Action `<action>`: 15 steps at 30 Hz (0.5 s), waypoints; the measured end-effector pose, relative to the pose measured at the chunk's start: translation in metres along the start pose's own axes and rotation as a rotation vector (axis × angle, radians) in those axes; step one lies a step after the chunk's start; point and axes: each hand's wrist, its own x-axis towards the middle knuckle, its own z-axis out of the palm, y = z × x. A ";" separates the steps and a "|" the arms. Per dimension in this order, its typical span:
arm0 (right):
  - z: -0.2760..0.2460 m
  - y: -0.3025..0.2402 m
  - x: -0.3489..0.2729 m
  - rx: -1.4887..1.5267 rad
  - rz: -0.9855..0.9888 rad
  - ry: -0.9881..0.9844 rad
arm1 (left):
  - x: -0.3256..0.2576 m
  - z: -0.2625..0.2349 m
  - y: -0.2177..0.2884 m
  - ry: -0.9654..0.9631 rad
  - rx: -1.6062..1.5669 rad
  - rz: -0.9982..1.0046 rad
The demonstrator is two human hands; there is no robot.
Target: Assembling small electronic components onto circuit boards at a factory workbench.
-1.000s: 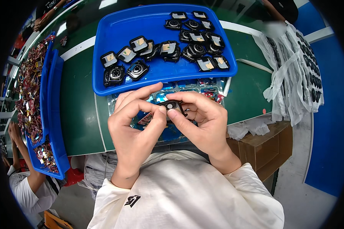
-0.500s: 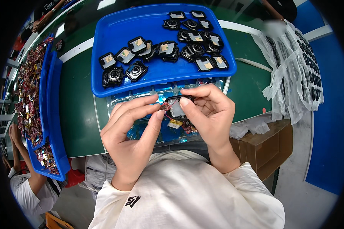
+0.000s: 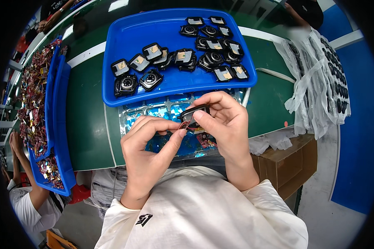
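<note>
While a small black square part [image 3: 194, 113] is sitting pinched in the right hand [image 3: 220, 120] over a clear sectioned tray [image 3: 153, 111], the left hand [image 3: 147, 143] is gripping a reddish foil strip [image 3: 186, 125] at its lower edge, just below a blue tray [image 3: 120, 41].

A tray [image 3: 124, 41] of casings [image 3: 150, 79] sits on the table [image 3: 87, 124]. Just before it lies a clear tray [image 3: 131, 114], both hands above it. Left stand stacked trays [image 3: 56, 124]; right lie bags [image 3: 320, 83], a box [image 3: 286, 166] below them.
</note>
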 end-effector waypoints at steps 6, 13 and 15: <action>0.002 -0.004 0.002 0.078 0.095 -0.029 | -0.001 -0.001 0.000 0.035 0.173 0.169; -0.002 -0.002 0.002 -0.050 -0.035 -0.129 | -0.004 -0.006 -0.003 -0.037 -0.086 -0.032; -0.004 0.000 0.002 -0.042 -0.061 -0.156 | -0.004 -0.008 -0.003 -0.041 -0.076 -0.046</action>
